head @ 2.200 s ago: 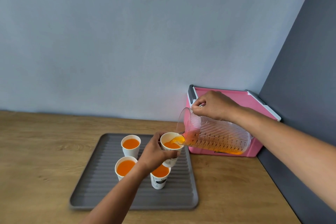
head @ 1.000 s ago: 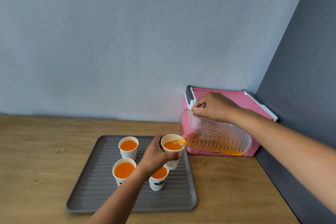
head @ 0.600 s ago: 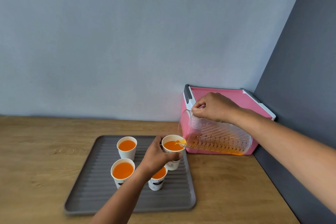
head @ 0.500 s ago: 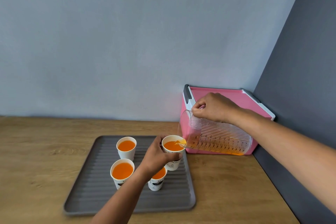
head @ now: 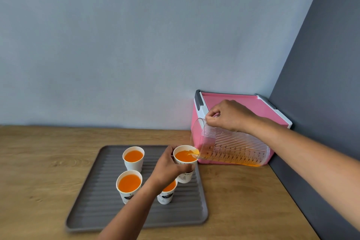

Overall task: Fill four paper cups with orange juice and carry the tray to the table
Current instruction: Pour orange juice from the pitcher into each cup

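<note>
A grey ribbed tray (head: 97,208) lies on the wooden counter and carries several white paper cups. My left hand (head: 167,167) grips the back right cup (head: 185,163), which holds orange juice near its rim. My right hand (head: 228,116) holds the handle of a clear ribbed jug (head: 231,148), tipped so its spout rests over that cup; a little juice lies along the jug's lower side. The back left cup (head: 133,159) and front left cup (head: 129,186) are full of juice. The front right cup (head: 165,195) is partly hidden by my left wrist.
A pink box (head: 259,107) with a white rim stands in the corner behind the jug. A dark grey wall (head: 321,84) closes the right side and a pale wall the back. Bare wooden counter (head: 39,171) stretches left of the tray.
The juice in the held cup has risen and the jug holds less. Both hands have stayed where they were; the view has drifted slightly.
</note>
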{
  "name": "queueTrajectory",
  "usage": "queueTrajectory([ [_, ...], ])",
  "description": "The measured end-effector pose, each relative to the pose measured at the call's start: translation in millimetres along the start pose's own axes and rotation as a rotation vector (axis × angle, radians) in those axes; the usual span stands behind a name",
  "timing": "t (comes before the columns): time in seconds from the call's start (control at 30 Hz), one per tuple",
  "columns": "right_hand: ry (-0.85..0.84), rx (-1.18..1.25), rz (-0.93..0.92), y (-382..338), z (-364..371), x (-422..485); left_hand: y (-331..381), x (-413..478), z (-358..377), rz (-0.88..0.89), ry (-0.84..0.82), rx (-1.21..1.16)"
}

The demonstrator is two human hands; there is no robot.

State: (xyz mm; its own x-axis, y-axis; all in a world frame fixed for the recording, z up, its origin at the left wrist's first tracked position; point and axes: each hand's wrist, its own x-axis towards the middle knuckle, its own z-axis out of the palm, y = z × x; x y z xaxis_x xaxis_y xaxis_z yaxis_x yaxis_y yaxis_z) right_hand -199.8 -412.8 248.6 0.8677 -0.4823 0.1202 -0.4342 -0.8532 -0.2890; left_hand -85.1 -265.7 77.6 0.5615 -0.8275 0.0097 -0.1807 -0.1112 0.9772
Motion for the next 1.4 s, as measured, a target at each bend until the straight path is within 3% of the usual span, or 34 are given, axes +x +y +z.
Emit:
queueTrajectory([
  [0.6,0.009,0.008,0.031,11.0,3.7,1.7,-4.5,5.1,1.8,-0.001,-0.003,-0.004],
  [0.9,0.093,0.192,0.088,38.6,9.2,-0.5,-0.5,10.6,-5.3,0.001,0.001,-0.007],
  [1.4,0.321,0.709,0.240,56.1,48.7,-7.3,-2.5,34.0,-31.1,0.022,0.050,0.048],
])
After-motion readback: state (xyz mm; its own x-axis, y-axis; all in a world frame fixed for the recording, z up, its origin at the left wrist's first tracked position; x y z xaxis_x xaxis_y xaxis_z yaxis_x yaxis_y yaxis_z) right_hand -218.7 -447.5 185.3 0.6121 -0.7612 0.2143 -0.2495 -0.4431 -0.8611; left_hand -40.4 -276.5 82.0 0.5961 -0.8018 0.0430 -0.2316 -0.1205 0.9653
